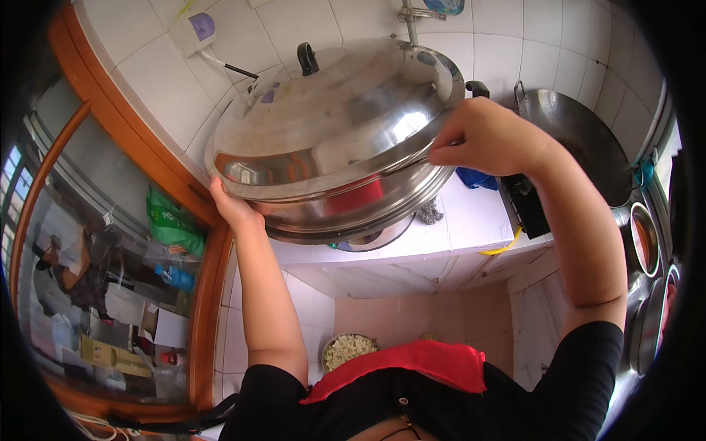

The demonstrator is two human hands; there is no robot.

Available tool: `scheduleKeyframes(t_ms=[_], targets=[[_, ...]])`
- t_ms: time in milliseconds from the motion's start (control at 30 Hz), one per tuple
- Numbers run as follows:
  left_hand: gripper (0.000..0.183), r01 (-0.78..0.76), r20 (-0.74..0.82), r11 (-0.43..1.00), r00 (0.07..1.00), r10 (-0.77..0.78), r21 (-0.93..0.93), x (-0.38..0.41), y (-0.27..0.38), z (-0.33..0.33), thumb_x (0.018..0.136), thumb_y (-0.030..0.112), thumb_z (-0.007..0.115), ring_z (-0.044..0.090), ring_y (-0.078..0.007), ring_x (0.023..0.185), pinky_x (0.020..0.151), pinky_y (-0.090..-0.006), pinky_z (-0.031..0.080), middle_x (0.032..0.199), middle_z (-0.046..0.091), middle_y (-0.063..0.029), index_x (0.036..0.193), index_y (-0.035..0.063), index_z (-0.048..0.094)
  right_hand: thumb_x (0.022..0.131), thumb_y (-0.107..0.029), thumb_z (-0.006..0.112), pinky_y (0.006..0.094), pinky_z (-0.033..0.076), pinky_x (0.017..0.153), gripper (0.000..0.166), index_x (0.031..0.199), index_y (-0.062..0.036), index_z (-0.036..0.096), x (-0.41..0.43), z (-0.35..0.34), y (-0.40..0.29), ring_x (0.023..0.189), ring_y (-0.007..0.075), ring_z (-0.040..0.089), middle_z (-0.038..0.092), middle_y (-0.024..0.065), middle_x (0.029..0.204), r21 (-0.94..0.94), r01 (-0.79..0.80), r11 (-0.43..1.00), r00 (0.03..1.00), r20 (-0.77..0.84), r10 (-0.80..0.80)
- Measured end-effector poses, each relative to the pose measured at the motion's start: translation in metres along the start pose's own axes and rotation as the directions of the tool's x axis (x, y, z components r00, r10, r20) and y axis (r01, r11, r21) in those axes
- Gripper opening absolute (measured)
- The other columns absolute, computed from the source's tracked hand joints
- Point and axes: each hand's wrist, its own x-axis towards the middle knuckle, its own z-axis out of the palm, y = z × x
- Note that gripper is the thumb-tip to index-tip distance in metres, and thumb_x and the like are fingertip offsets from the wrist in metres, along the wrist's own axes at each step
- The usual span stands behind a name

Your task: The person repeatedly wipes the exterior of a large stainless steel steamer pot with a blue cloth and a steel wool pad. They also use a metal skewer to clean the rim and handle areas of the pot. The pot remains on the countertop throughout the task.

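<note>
In front of me is a large stainless-steel steamer pot [309,212], tilted over a white counter, its lower rim overhanging the front edge. A domed steel lid [342,121] with a black knob handle covers it. My left hand [237,208] holds the pot's left side at the rim, palm against the steel and some fingers hidden beneath. On the right, my right hand [488,138] has its fingers curled at the rim where lid and pot meet; its exact hold is partly hidden. A black side handle [477,88] shows behind that hand.
A steel-wool scourer [429,211] and blue cloth [477,178] lie on the white counter [469,223]. Right stand a wok [573,138] and steel bowls [644,240]. Below sits a bowl of chopped pale food [350,351]. An orange-framed glass door [209,308] stands left; a person shows through it.
</note>
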Motion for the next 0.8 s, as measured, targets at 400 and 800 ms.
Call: scheduleKeyframes(t_ms=[400,800], targets=[[0.034,-0.011,0.018,0.999,1.0,0.012,-0.053,-0.005,0.002,0.004,0.086,0.037,0.041,0.054,-0.019,0.095,0.081,-0.0343,0.045,0.098,0.054,-0.0043,0.099,0.0076,0.052,0.074,-0.02,0.066,0.0303,0.048,0.059,0.018,0.082,-0.0034,0.069,-0.007,0.0,-0.021,0.058,0.0211,0.061,0.064,0.013,0.067,-0.12,-0.107,0.987,0.994,-0.016,0.106],[0.033,-0.014,-0.025,0.998,1.0,0.012,-0.068,0.009,-0.011,-0.004,0.087,0.038,0.042,0.055,-0.0197,0.092,0.076,-0.0342,0.046,0.097,0.055,-0.0054,0.096,0.0067,0.051,0.077,-0.024,0.062,0.0325,0.048,0.059,0.018,0.081,-0.0088,0.07,-0.017,0.025,-0.056,0.059,0.0255,0.06,0.062,0.0114,0.064,-0.226,-0.134,0.965,0.983,-0.152,0.101]])
